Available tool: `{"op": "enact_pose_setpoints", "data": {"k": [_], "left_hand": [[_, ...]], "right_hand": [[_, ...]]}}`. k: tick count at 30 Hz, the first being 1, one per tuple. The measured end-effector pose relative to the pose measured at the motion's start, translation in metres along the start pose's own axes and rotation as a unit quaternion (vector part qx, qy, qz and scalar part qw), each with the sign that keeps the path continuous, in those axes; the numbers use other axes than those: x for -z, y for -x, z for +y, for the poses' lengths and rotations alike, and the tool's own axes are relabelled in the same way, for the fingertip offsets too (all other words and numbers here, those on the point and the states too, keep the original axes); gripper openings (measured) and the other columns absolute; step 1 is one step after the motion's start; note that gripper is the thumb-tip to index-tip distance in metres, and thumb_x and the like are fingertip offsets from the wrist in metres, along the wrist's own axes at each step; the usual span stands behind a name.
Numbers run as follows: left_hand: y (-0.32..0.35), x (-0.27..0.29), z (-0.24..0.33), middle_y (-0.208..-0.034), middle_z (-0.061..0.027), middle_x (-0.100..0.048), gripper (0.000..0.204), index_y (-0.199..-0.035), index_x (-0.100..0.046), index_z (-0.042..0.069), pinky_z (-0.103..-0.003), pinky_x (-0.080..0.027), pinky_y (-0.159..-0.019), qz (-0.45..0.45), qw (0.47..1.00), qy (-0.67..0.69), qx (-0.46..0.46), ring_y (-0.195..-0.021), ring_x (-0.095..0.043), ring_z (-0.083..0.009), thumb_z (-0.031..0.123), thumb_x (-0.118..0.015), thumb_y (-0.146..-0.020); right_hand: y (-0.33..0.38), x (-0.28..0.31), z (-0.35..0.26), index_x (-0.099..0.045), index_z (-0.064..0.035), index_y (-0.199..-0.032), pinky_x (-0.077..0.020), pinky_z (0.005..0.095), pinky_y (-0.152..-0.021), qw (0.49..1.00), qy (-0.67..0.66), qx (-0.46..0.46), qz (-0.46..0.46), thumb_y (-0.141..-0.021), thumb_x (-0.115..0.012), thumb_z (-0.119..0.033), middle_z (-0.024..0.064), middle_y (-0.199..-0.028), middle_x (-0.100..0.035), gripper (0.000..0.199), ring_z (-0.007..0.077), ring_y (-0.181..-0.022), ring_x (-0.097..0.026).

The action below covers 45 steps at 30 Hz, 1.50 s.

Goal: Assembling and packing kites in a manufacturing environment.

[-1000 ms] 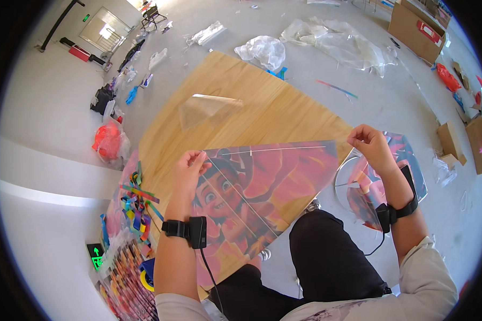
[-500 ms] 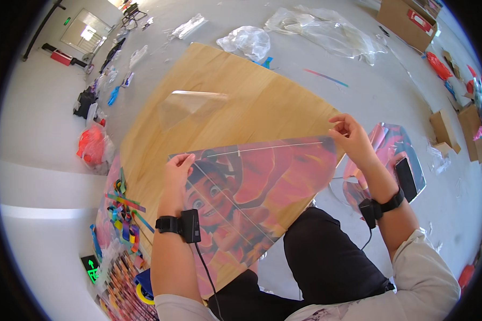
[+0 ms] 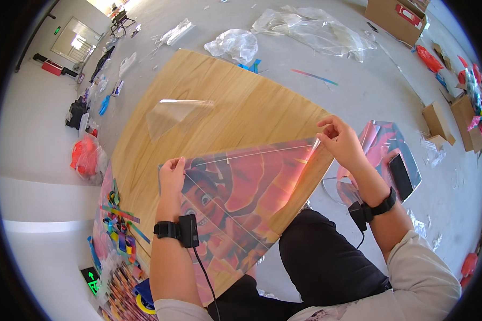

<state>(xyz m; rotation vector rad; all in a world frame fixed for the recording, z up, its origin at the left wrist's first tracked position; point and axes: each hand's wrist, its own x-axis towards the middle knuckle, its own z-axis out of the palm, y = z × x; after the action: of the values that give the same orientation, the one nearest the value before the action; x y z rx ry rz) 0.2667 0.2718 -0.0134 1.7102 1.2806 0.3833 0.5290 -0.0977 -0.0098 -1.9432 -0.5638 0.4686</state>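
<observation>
At the left of the frame, coloured strips (image 3: 120, 227) are seen lying beside the wooden board (image 3: 219, 112). The left hand (image 3: 171, 174) is closed on the upper left corner of the printed orange sheet (image 3: 241, 203), near the middle of the frame. Compared with a second ago, the sheet has been drawn flatter and its top edge is held more level across the board. A clear film piece (image 3: 177, 112) rests above it on the board. At the right, the right hand (image 3: 340, 140) pinches the upper right corner with the fingertips. The sheet seems now lined up with the board.
</observation>
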Motion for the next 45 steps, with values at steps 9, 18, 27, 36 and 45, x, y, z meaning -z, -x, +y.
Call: {"op": "enact_pose_setpoints", "data": {"k": [9, 18, 27, 36, 45], "left_hand": [[0.121, 0.023, 0.066, -0.095, 0.0005, -0.059, 0.017, -0.103, -0.06, 0.006, -0.023, -0.042, -0.078, 0.042, 0.979, 0.154, -0.127, -0.083, -0.05, -0.0075, 0.023, -0.062, -0.101], [0.321, 0.109, 0.048, -0.104, -0.0042, -0.053, 0.007, -0.096, -0.053, 0.004, -0.023, -0.039, -0.081, 0.049, 0.96, 0.039, -0.273, -0.086, -0.047, -0.0097, 0.006, -0.06, -0.096], [0.411, 0.139, 0.009, -0.108, -0.0119, -0.058, 0.018, -0.1, -0.056, 0.008, -0.038, -0.043, -0.084, 0.165, 0.952, -0.012, -0.257, -0.094, -0.056, -0.0214, 0.022, -0.065, -0.094], [0.309, 0.105, 0.023, -0.09, 0.0001, -0.057, 0.013, -0.103, -0.06, 0.003, -0.021, -0.042, -0.072, 0.16, 0.969, 0.084, -0.168, -0.079, -0.052, -0.0061, 0.014, -0.064, -0.098], [0.242, 0.072, 0.016, -0.092, -0.0001, -0.059, 0.012, -0.102, -0.06, 0.004, -0.022, -0.043, -0.079, 0.116, 0.973, 0.168, -0.109, -0.086, -0.054, -0.0064, 0.014, -0.064, -0.098]], "right_hand": [[0.044, 0.047, -0.002, -0.064, -0.0065, -0.113, -0.0436, 0.0234, -0.071, 0.979, -0.101, 0.132, 0.12, -0.093, -0.065, 0.002, -0.0022, -0.09, -0.059, 0.022, 0.0071, -0.083, -0.054], [0.112, 0.09, -0.023, -0.061, -0.0073, -0.123, -0.0439, 0.023, -0.076, 0.975, -0.105, 0.056, -0.187, -0.095, -0.062, 0.002, -0.0038, -0.093, -0.056, 0.03, 0.0056, -0.087, -0.052], [0.05, 0.004, -0.062, -0.059, -0.0067, -0.127, -0.0491, 0.0272, -0.089, 0.894, -0.324, 0.128, -0.284, -0.098, -0.06, 0.0, 0.0, -0.099, -0.058, 0.029, 0.0095, -0.095, -0.059], [0.026, -0.006, -0.023, -0.057, -0.0062, -0.131, -0.0523, 0.0278, -0.079, 0.957, -0.182, 0.009, -0.227, -0.097, -0.063, -0.009, 0.0015, -0.094, -0.065, 0.034, 0.0104, -0.088, -0.063], [0.017, -0.015, 0.006, -0.055, -0.001, -0.126, -0.0521, 0.0257, -0.09, 0.969, -0.195, 0.006, -0.149, -0.098, -0.062, -0.007, 0.0038, -0.102, -0.063, 0.03, 0.0127, -0.098, -0.065]]}}
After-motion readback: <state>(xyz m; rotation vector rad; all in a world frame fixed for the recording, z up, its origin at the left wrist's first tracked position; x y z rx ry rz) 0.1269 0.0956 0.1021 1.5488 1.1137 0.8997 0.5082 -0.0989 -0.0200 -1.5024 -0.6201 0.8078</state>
